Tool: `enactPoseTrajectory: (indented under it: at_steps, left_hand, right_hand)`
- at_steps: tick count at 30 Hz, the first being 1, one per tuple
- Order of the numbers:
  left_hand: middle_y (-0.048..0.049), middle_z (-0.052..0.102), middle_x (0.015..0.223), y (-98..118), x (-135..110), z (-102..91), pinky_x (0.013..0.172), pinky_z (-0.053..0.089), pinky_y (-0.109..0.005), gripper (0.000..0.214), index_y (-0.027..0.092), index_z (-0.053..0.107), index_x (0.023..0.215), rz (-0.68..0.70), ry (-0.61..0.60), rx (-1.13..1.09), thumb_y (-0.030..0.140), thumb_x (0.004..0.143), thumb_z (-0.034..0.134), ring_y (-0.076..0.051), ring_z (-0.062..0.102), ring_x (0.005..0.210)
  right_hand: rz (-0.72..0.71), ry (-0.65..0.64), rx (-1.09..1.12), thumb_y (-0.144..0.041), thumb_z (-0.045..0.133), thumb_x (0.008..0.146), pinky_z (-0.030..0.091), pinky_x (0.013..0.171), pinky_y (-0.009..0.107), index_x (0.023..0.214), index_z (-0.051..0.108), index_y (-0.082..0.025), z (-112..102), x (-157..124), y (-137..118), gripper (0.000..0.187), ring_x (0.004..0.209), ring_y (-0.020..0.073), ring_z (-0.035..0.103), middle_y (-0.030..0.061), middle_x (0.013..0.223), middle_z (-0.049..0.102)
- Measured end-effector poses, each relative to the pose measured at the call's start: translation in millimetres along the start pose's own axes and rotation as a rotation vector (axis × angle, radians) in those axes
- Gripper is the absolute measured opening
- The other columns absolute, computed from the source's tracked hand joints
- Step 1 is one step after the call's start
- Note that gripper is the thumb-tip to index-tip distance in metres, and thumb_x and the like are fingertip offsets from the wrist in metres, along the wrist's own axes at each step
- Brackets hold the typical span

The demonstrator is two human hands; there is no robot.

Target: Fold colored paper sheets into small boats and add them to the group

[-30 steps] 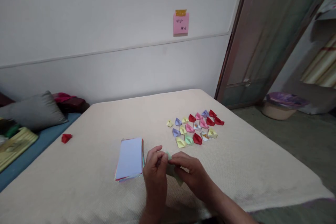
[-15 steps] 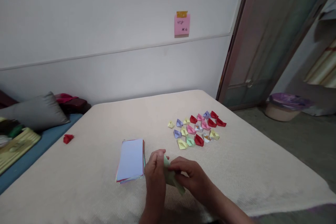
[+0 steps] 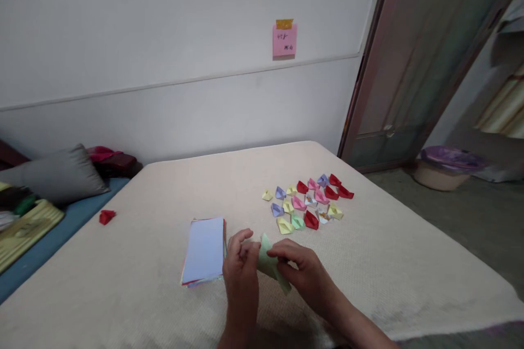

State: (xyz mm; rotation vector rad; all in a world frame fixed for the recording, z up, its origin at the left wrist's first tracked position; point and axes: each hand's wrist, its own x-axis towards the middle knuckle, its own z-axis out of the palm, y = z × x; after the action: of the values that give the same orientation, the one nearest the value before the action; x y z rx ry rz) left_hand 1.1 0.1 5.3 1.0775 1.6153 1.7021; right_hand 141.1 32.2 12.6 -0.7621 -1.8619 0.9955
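Note:
A pale green folded sheet of paper point(image 3: 268, 264) is held up between my two hands, above the bed's near part. My right hand point(image 3: 303, 270) pinches it between thumb and fingers from the right. My left hand point(image 3: 241, 267) is at its left edge, thumb against the paper and index finger lifted and curled. Part of the sheet is hidden by the fingers. Just left of my left hand lies a stack of coloured paper point(image 3: 204, 251) with a lilac sheet on top. Beyond my right hand, several small folded paper boats point(image 3: 298, 203) in red, pink, yellow, lilac and green sit in rough rows.
A lone red folded paper piece point(image 3: 107, 216) lies at the left on the cream bed cover point(image 3: 135, 262). A grey pillow point(image 3: 61, 174) rests farther left. On the wall is a taped pink note point(image 3: 284, 41). A lined bin point(image 3: 444, 172) stands on the floor at right.
My left hand's fingers have loosened and the index has lifted off, baring more of the green paper. The sheet and my right hand have shifted slightly up and right.

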Motion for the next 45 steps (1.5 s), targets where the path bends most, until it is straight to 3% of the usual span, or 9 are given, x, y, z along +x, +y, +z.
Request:
enactPoseTrajectory:
  at_steps: [4, 12, 20, 26, 30, 34, 37, 45]
  left_hand:
    - [-0.0087, 0.06, 0.111, -1, 1, 0.7, 0.072, 0.047, -0.027, 0.015, 0.019, 0.065, 0.089, 0.081, 0.011, -0.025, 0.027, 0.076, 0.063, -0.016, 0.06, 0.079]
    - [-0.0085, 0.062, 0.104, 0, 1, 0.3, 0.077, 0.047, -0.03, 0.005, 0.02, 0.069, 0.072, 0.106, 0.001, 0.083, 0.025, 0.072, 0.066, -0.023, 0.058, 0.098]
    - [-0.0067, 0.064, 0.094, 4, -2, 3.8, 0.079, 0.045, -0.033, 0.005, 0.02, 0.068, 0.066, 0.078, -0.018, 0.134, 0.024, 0.069, 0.068, -0.024, 0.059, 0.095]
    - [-0.0057, 0.063, 0.09, 7, 0, 3.5, 0.077, 0.043, -0.032, 0.009, 0.019, 0.066, 0.063, 0.047, -0.016, 0.121, 0.025, 0.07, 0.066, -0.022, 0.058, 0.09]
    - [-0.0041, 0.062, 0.091, 2, 4, 0.1, 0.081, 0.039, -0.029, 0.013, 0.018, 0.063, 0.06, -0.073, -0.106, -0.016, 0.024, 0.072, 0.064, -0.021, 0.054, 0.093]
    - [-0.0006, 0.059, 0.074, -4, 6, -0.6, 0.066, 0.039, -0.026, 0.013, 0.016, 0.064, 0.068, -0.29, -0.256, -0.245, 0.029, 0.072, 0.063, -0.015, 0.051, 0.071]
    - [0.0026, 0.051, 0.059, -4, 7, -0.2, 0.055, 0.035, -0.024, 0.02, 0.015, 0.061, 0.063, -0.342, -0.308, -0.264, 0.032, 0.072, 0.065, -0.012, 0.043, 0.059]
    - [0.0042, 0.051, 0.061, -3, 7, -2.1, 0.054, 0.033, -0.021, 0.013, 0.016, 0.059, 0.069, -0.375, -0.235, -0.313, 0.021, 0.062, 0.069, -0.01, 0.042, 0.059]
  right_hand:
    - [-0.018, 0.011, -0.007, 0.002, 0.048, 0.069, 0.045, 0.069, 0.025, 0.086, 0.07, -0.018, 1, 0, 2, 0.034, 0.074, 0.0154, 0.06, 0.0036, 0.079, 0.065]
    - [-0.043, -0.026, -0.033, 0.002, 0.05, 0.075, 0.044, 0.071, 0.024, 0.09, 0.068, -0.02, 4, -4, 1, 0.033, 0.079, 0.0148, 0.059, 0.0024, 0.083, 0.065]
    - [-0.08, -0.092, -0.108, -0.005, 0.049, 0.085, 0.046, 0.08, 0.026, 0.104, 0.065, -0.024, 8, -5, -1, 0.032, 0.09, 0.016, 0.059, 0.0041, 0.096, 0.065]
    - [-0.111, -0.118, -0.151, -0.002, 0.047, 0.083, 0.046, 0.083, 0.028, 0.105, 0.065, -0.023, 12, -7, -2, 0.035, 0.094, 0.0173, 0.058, 0.0064, 0.101, 0.064]
    - [-0.073, -0.095, -0.089, -0.001, 0.046, 0.081, 0.047, 0.078, 0.026, 0.098, 0.067, -0.021, 11, -7, -1, 0.034, 0.087, 0.0161, 0.06, 0.0053, 0.094, 0.065]
    - [-0.001, -0.052, 0.013, 0.002, 0.047, 0.072, 0.045, 0.075, 0.025, 0.092, 0.068, -0.021, 7, -5, 1, 0.037, 0.082, 0.0147, 0.06, 0.0024, 0.087, 0.066]
    - [0.046, -0.047, 0.047, 0.002, 0.048, 0.067, 0.045, 0.07, 0.025, 0.086, 0.069, -0.02, 4, -3, 2, 0.036, 0.075, 0.0144, 0.059, 0.0018, 0.08, 0.066]
    - [0.081, -0.096, 0.064, 0.001, 0.045, 0.062, 0.044, 0.067, 0.025, 0.081, 0.07, -0.02, -1, -1, 1, 0.038, 0.074, 0.0148, 0.059, 0.0013, 0.079, 0.067]
